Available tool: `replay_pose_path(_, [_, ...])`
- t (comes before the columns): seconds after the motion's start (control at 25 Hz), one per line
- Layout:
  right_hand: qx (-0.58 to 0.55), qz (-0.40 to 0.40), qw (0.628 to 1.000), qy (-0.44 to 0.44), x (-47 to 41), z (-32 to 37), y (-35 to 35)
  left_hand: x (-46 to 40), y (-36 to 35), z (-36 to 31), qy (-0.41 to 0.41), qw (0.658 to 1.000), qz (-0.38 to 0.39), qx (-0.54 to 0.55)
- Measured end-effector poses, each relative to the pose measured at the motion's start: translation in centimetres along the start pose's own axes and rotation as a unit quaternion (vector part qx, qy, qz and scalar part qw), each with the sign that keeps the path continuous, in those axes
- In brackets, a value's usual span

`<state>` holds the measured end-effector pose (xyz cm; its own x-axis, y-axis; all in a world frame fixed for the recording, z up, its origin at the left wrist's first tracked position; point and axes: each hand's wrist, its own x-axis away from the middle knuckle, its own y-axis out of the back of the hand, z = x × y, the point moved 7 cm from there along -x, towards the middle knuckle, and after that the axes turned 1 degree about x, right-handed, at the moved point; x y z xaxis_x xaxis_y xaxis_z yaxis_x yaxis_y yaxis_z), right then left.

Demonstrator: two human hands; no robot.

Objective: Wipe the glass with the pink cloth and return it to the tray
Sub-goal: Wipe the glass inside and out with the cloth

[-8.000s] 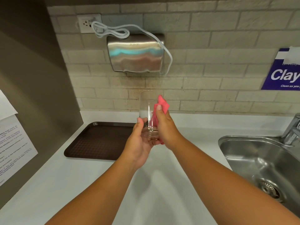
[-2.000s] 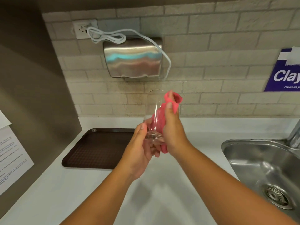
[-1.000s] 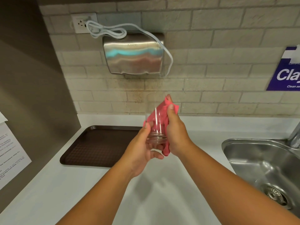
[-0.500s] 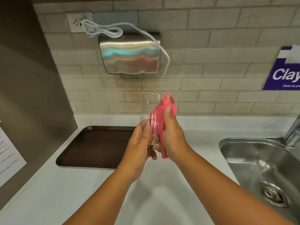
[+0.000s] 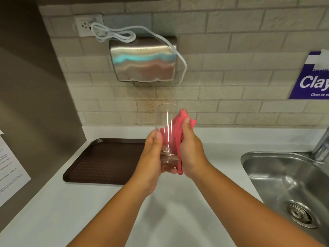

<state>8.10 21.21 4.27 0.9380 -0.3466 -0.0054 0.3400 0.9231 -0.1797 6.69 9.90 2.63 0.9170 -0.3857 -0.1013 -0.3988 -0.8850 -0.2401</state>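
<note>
A tall clear glass (image 5: 164, 118) is held upright above the white counter, its mouth up. My left hand (image 5: 153, 157) grips its lower part from the left. My right hand (image 5: 191, 150) presses the pink cloth (image 5: 175, 130) against the glass's right side, thumb on top of the cloth. A strip of cloth hangs below my right palm. The dark brown tray (image 5: 105, 161) lies flat on the counter to the left of both hands, with nothing on its visible part.
A steel sink (image 5: 288, 184) with a drain is set into the counter at right, its tap at the far right edge. A steel hand dryer (image 5: 143, 59) hangs on the tiled wall above. A brown side wall with a paper notice (image 5: 10, 172) closes the left.
The glass and both hands have stayed in nearly the same spot above the counter. My right hand has shifted the cloth on the glass's side; my left thumb sits a little higher.
</note>
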Motion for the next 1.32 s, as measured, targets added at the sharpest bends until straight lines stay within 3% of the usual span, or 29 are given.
replay_pose_path(0.12, [0.01, 0.022, 1.0, -0.003, -0.1, -1.7, -0.2, -0.1, 0.8, -0.4, 0.0, 0.992, -0.056, -0.11])
replay_pose_path(0.24, [0.015, 0.03, 0.999, 0.04, 0.3, -1.5, -1.0, 0.0, 0.9, 0.5, 0.032, 0.977, -0.002, -0.21])
replay_pose_path(0.32, [0.02, 0.033, 0.998, 0.048, 0.3, -1.2, -1.1, 0.0, 0.9, 0.7, 0.04, 0.981, 0.024, -0.189])
replay_pose_path(0.48, [-0.119, 0.019, 0.993, -0.02, -0.3, -1.3, 0.7, 0.8, 0.7, 0.3, 0.006, 0.989, 0.107, -0.1])
replay_pose_path(0.6, [-0.22, 0.058, 0.973, -0.04, -0.7, -0.7, 0.5, 1.3, 0.4, 0.1, 0.008, 0.989, 0.145, -0.028])
replay_pose_path(0.72, [-0.254, 0.086, 0.962, -0.051, -1.3, -0.4, 0.2, 1.4, 0.4, 0.5, 0.025, 0.985, 0.17, 0.027])
replay_pose_path(0.84, [-0.254, 0.021, 0.965, -0.06, -1.5, -0.5, 1.2, 1.4, 0.9, 0.9, 0.035, 0.978, 0.189, 0.077])
replay_pose_path(0.96, [-0.232, -0.06, 0.969, -0.06, -2.1, -1.6, 3.0, 1.0, 1.6, 0.8, 0.038, 0.978, 0.182, 0.094])
replay_pose_path(1.08, [-0.197, -0.074, 0.976, -0.051, -2.4, -2.3, 3.8, 0.4, 2.2, 0.7, 0.038, 0.98, 0.169, 0.099])
replay_pose_path(1.2, [-0.031, -0.074, 0.997, 0.001, -2.4, -1.9, 3.7, -0.1, 2.6, 0.7, 0.031, 0.984, 0.153, 0.088])
replay_pose_path(1.32, [0.09, -0.028, 0.994, 0.058, -2.0, -1.6, 3.0, -0.7, 3.2, 0.9, 0.021, 0.99, 0.127, 0.066])
